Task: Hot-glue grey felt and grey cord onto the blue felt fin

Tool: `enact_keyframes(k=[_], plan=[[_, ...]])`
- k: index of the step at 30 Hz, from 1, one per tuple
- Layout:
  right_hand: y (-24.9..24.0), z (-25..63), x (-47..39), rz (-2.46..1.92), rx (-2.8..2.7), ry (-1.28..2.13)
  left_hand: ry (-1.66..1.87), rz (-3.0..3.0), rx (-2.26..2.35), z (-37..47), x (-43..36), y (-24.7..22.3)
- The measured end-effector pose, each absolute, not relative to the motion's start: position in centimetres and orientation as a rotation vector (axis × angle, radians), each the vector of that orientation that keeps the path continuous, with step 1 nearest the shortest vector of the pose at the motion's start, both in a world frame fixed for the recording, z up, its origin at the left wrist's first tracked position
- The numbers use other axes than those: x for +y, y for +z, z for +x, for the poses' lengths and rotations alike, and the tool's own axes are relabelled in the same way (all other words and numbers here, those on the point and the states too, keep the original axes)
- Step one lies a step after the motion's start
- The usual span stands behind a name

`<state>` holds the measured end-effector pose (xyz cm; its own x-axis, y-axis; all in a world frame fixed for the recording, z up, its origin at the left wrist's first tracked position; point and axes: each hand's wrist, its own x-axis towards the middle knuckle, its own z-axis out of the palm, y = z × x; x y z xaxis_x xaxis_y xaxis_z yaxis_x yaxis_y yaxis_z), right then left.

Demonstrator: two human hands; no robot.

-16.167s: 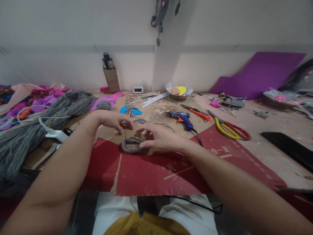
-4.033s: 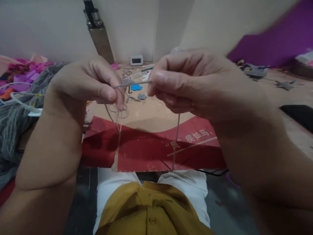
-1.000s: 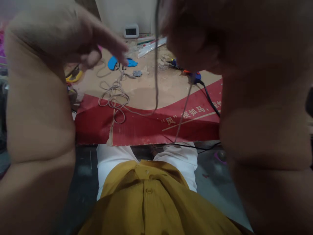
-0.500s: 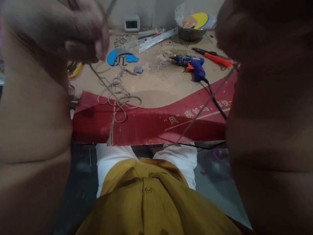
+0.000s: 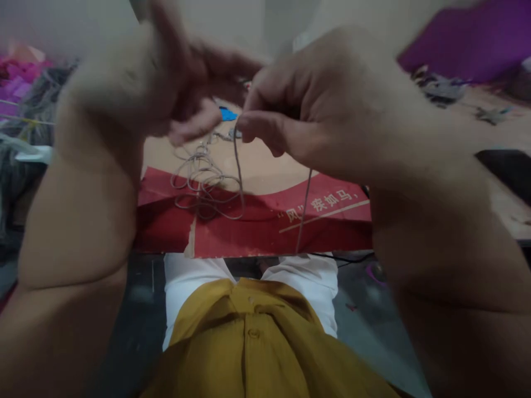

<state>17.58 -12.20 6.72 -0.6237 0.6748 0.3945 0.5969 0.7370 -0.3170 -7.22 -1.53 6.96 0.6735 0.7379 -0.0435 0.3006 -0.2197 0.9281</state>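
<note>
We pinch the grey yarn (image 5: 239,168) in our right hand (image 5: 319,110), our left hand (image 5: 178,91) blurred with fingers spread just beside it, and judge the handling only part done, since loose coils lie ungathered on the red-fronted cardboard (image 5: 249,235).

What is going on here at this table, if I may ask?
Someone is handling a thin grey cord over a sheet of cardboard. The right hand pinches the cord between thumb and fingers. The left hand is close by, blurred, its fingers spread; whether it touches the cord is unclear. One strand drops from the right hand towards loose loops on the cardboard; another runs from below that hand to the cardboard's front edge.
</note>
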Motion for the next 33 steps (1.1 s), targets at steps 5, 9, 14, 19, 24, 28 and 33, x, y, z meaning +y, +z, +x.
enact_keyframes(k=[5, 9, 14, 19, 24, 28, 33], plan=[[6.6, 18.4, -11.3, -0.903, -2.333, 0.651, 0.275, 1.925, 0.679, -2.9, -7.3, 6.3], [7.6, 19.8, -12.2, -0.679, -2.061, 1.205, 0.389, 1.856, 0.704, -5.8, -5.3, 6.9], [8.3, 20.4, -13.3, -0.526, -1.759, 1.347, -0.151, 1.852, 0.755, -6.0, -4.4, 6.1], [6.3, 19.0, -10.9, -0.786, -2.183, 1.128, 0.249, 1.903, 0.770, -4.9, -4.9, 6.0], [4.6, 17.0, -9.6, -1.073, -2.327, 0.576, 0.447, 1.760, 0.655, -4.1, -5.8, 4.9], [4.9, 17.4, -9.4, -1.052, -2.262, 0.828, 0.236, 1.717, 0.620, -3.7, -5.8, 4.3], [5.3, 20.0, -9.4, -0.664, -1.918, 1.556, 0.085, 1.709, 0.492, -5.2, -4.1, 4.1]])
